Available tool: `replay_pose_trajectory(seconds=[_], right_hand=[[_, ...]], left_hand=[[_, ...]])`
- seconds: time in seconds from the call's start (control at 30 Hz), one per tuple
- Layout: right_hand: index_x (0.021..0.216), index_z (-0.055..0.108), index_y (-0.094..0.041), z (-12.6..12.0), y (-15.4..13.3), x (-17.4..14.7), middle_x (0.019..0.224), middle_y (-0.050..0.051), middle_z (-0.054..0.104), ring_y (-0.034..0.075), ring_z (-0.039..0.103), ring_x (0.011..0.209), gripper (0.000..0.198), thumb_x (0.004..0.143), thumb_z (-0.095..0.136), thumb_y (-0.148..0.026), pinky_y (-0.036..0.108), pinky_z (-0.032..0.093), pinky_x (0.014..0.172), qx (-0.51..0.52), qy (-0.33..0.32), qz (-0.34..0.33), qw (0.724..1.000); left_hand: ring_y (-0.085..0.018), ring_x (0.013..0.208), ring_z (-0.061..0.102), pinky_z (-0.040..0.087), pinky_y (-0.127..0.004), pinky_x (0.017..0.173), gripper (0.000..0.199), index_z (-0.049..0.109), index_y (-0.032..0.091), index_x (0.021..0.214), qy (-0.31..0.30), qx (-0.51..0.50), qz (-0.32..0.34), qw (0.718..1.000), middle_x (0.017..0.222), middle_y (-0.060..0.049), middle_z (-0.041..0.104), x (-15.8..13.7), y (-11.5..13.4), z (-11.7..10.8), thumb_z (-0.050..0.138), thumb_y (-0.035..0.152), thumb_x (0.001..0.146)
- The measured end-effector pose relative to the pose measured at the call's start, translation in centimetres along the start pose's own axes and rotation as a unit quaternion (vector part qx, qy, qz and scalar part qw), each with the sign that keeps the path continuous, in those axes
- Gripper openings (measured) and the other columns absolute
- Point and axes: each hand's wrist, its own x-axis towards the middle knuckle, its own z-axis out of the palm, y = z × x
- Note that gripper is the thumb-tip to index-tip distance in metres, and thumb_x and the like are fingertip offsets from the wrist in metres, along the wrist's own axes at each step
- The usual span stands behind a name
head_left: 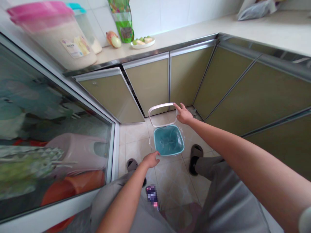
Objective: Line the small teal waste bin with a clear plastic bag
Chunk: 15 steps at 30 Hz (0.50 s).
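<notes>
A blue-green trash bin (168,142) stands on the tiled floor between my feet. A clear plastic bag lines it, and loose film (151,143) hangs over its sides. My right hand (184,115) grips the right side of a white, rounded-square bin ring (162,105). The ring is tilted up above the bin's far edge, apart from the rim or just meeting it; I cannot tell which. My left hand (151,159) is by the near left corner of the bin, thumb and forefinger apart, fingertips at the rim. Whether it touches the bag is unclear.
Cabinets (147,85) enclose the far and right sides; one left door (111,94) hangs ajar. A glass sliding door (55,129) is at left. On the counter stand a pink-lidded container (58,38), an onion (113,39), a green bag (122,22) and a plate (143,45).
</notes>
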Motion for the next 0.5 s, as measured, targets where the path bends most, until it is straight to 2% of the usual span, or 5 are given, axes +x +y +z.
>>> replay_pose_trajectory(seconds=[0.17,0.27,0.37,0.5], right_hand=[[0.167,0.021,-0.039,0.6,0.5,-0.6,0.172,0.013,0.017,0.038,0.052,0.136,0.087,0.09,0.057,-0.02,0.049,0.054,0.099,0.019,0.022,0.002,1.0],[0.167,0.022,-0.038,1.1,0.9,-1.1,0.171,0.012,0.019,0.036,0.055,0.132,0.087,0.089,0.056,-0.02,0.046,0.055,0.097,0.028,0.039,-0.01,0.999],[0.167,0.023,-0.038,1.5,1.1,-1.8,0.17,0.012,0.02,0.035,0.058,0.128,0.086,0.089,0.055,-0.02,0.046,0.056,0.094,0.035,0.053,-0.021,0.998],[0.167,0.025,-0.035,2.4,1.9,-2.8,0.17,0.012,0.02,0.033,0.061,0.122,0.085,0.089,0.054,-0.02,0.044,0.057,0.091,0.061,0.079,-0.023,0.995]], left_hand=[[-0.02,0.095,0.071,0.049,-0.027,0.08,0.029,0.071,0.029,0.118,0.049,-0.009,-0.026,0.998,0.101,-0.003,0.077,0.6,0.9,-0.6,0.06,0.032,0.091],[-0.019,0.085,0.07,0.047,-0.025,0.073,0.024,0.074,0.028,0.11,0.095,-0.046,-0.059,0.993,0.092,-0.002,0.077,1.3,1.0,-1.2,0.058,0.031,0.092],[-0.017,0.08,0.069,0.046,-0.024,0.068,0.022,0.074,0.026,0.106,0.144,-0.108,-0.094,0.979,0.091,-0.001,0.077,2.4,0.3,-1.7,0.057,0.029,0.093],[-0.016,0.082,0.07,0.048,-0.024,0.071,0.02,0.075,0.023,0.103,0.201,-0.182,-0.137,0.953,0.097,-0.003,0.078,4.4,-1.7,-1.8,0.057,0.026,0.093]])
